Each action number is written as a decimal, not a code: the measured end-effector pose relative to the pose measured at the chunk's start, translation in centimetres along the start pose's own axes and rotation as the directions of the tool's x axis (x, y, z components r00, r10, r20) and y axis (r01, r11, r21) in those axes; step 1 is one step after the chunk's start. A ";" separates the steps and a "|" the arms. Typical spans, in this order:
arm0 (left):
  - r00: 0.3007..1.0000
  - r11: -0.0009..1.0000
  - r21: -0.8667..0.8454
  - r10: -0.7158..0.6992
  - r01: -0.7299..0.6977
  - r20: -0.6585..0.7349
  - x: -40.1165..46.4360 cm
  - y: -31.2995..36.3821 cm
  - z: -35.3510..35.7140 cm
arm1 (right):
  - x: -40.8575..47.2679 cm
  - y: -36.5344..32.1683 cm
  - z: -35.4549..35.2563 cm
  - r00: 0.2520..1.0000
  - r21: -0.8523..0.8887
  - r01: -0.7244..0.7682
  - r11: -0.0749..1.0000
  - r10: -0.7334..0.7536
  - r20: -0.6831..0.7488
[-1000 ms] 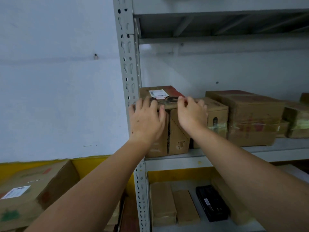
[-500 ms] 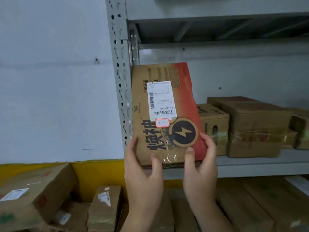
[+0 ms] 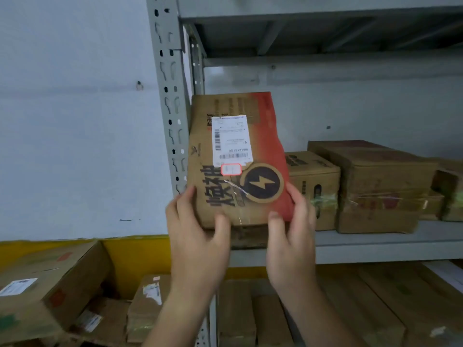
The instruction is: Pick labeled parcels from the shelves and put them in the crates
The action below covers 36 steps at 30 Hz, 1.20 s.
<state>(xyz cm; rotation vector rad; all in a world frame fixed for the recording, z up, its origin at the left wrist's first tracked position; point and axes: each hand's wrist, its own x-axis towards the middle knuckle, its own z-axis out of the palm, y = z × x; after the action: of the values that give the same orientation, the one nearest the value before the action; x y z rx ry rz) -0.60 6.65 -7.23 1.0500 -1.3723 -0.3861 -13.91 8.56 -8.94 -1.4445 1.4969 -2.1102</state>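
Left hand [image 3: 198,236]: raised, thumb across the parcel [image 3: 235,159] face, fingers curled round its lower left edge. Right hand [image 3: 290,236]: raised, same grip at the parcel's lower right corner. Forearms angled upward.

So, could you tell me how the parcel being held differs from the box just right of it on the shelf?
The held parcel is tipped up, gripped by the left hand and right hand; the shelf box sits flat. The held parcel shows a white label and a red side; the shelf box shows neither. Both are brown cardboard.
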 end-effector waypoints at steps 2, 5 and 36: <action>0.993 0.965 0.234 0.121 -0.119 0.009 2.4 0.5 0.7 | 2.7 -0.7 0.4 0.999 -0.125 -0.004 0.992 0.009 0.038; 0.939 0.735 0.613 0.342 -0.291 0.036 5.8 0.2 3.1 | 6.4 -0.9 1.0 0.993 -0.315 -0.012 0.949 0.048 0.108; 0.959 0.909 0.329 0.282 -0.256 -0.032 -3.4 2.5 19.9 | 12.7 9.7 -13.8 0.882 -0.385 0.471 0.794 -0.434 0.183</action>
<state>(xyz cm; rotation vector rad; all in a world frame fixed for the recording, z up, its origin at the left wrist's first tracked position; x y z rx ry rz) -20.44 3.02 -10.17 1.1068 -1.5164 0.0892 -34.73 4.76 -9.40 -2.2201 1.7923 -1.9897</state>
